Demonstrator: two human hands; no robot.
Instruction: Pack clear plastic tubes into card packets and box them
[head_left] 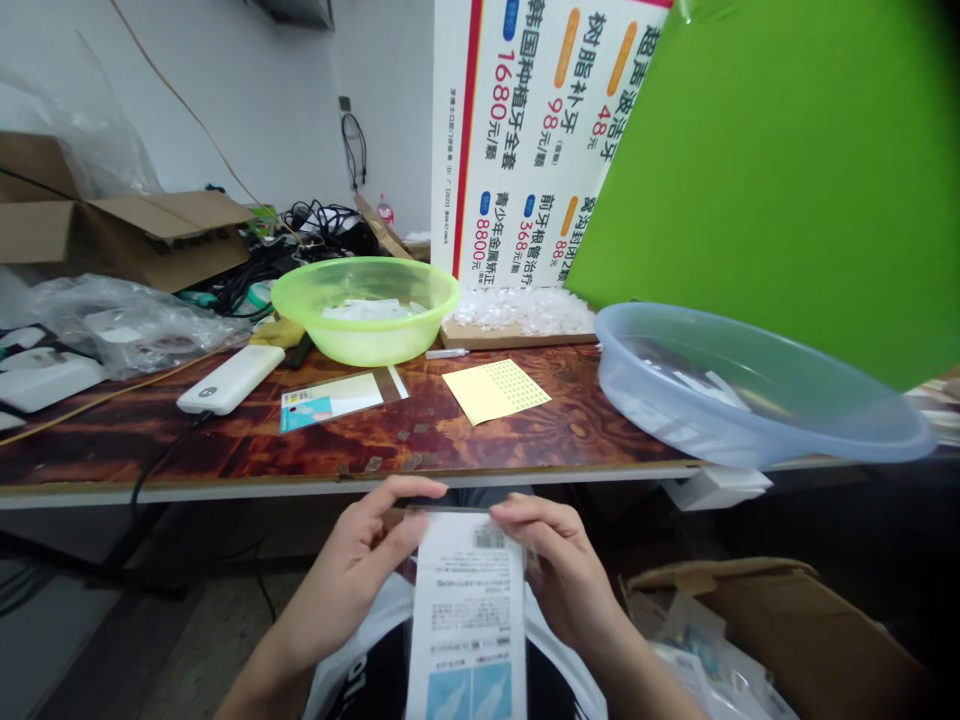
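Below the table's front edge, both hands hold a flat white printed packet [469, 610] in a clear sleeve. My left hand [360, 565] pinches its upper left corner, thumb and fingers closed on the top edge. My right hand [559, 565] grips the upper right corner the same way. The packet hangs upright over my lap, with small print, a barcode and blue pictures at the bottom.
The wooden table [375, 440] bears a green bowl [365, 305], a blue basin [750, 385], a yellow sticker sheet [495, 390], another packet [337, 400], a white power bank [231, 380], cables and plastic bags. A cardboard box [757, 630] stands at lower right.
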